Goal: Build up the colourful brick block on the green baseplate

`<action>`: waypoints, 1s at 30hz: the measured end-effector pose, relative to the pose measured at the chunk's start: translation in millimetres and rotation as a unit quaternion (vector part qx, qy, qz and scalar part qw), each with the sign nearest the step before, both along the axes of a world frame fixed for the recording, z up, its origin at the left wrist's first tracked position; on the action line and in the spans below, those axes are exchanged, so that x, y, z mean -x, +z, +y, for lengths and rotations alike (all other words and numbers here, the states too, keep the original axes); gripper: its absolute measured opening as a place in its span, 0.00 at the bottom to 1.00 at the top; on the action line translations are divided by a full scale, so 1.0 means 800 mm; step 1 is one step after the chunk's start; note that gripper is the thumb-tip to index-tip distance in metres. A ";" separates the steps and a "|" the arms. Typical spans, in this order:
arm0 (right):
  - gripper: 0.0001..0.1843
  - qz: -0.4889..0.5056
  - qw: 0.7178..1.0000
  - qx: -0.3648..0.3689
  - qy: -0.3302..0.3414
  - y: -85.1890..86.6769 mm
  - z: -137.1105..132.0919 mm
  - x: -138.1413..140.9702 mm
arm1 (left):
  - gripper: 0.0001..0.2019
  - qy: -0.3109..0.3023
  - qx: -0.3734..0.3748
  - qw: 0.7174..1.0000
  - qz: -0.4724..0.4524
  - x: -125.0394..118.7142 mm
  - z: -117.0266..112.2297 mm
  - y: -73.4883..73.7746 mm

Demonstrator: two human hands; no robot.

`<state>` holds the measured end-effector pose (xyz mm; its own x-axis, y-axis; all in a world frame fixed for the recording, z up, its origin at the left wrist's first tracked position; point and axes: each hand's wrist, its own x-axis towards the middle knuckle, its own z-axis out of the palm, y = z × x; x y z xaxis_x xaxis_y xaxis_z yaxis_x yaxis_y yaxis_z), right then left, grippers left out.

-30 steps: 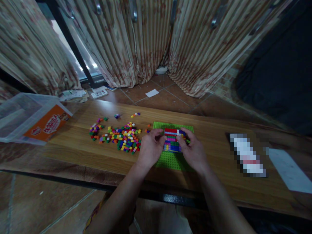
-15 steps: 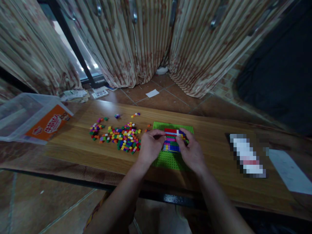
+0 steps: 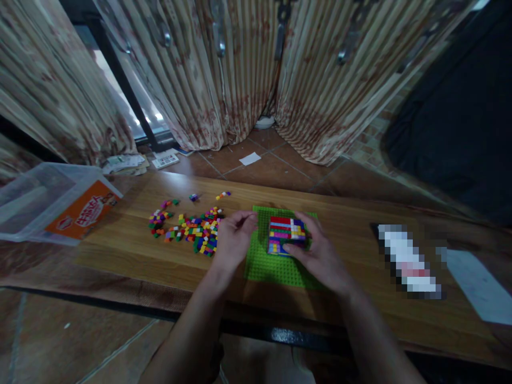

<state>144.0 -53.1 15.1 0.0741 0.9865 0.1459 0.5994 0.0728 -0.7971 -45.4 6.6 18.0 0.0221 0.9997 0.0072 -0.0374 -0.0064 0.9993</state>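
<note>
A block of multicoloured toy bricks point(image 3: 280, 226), with red, white, yellow, pink and blue rows on top, stands on a green studded baseplate point(image 3: 264, 272). My right hand point(image 3: 320, 253) grips the block from its right side, thumb at the near edge and fingers round the far right corner. To the left of the block, my left hand point(image 3: 236, 234) hovers over the baseplate's left edge, thumb and fingertips pinched together. Whatever may be between those fingertips is too small to see. Beside that hand lies a pile of loose toy bricks point(image 3: 196, 232), partly hidden by it.
A clear plastic box point(image 3: 24, 229) with an orange label stands at the wooden table's point(image 3: 140, 261) left end. On the right lie a blurred-out object point(image 3: 408, 261) and a white sheet point(image 3: 476, 282). Curtains point(image 3: 240, 80) hang beyond the table.
My left hand has moved left, away from the block toward the loose bricks. My right hand stays at the block, its thumb now lower on the near side. The view has tilted slightly.
</note>
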 end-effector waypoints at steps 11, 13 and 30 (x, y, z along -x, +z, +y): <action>0.30 -0.004 0.997 0.055 -0.058 -0.003 0.006 -0.012 | 0.06 -0.004 -0.055 0.982 0.183 0.070 0.013 0.000; 0.30 -0.010 0.996 0.048 -0.070 -0.005 0.008 -0.012 | 0.08 -0.062 -0.098 0.954 0.276 0.068 0.006 0.002; 0.29 -0.008 0.996 0.034 -0.078 -0.005 0.008 -0.010 | 0.10 -0.151 -0.179 0.890 0.392 0.034 -0.011 0.007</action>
<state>152.2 -46.6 11.0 0.2251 0.9710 0.0811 0.6116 -0.0760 -0.7875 -72.8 -2.5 23.7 0.4274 0.8845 0.1872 0.6169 -0.4367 0.6548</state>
